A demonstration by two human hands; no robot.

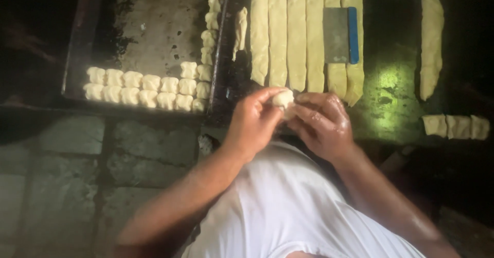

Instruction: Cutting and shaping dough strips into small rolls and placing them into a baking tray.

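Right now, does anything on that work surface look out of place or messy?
Mostly tidy. One thin, twisted dough scrap lies askew left of the neat long dough strips, and a scraper rests on top of them. The baking tray is stained and patchy. Both hands, left hand and right hand, hold a small dough piece.

— What's the floor [67,186] like?
— Big grey stone slabs with dark joints between them, worn and dull, filling the lower left.
— And the work surface?
— A dark table [396,108], almost black, running across the top. One greenish patch shines on it to the right of centre, where the light falls.
— So the light is weak?
— Very dim. The far corners, upper left and right, sink into black, and no wall or window can be made out.
— Anything beside the table?
— Its edge meets the slabs just left of centre; beyond that, shadow.
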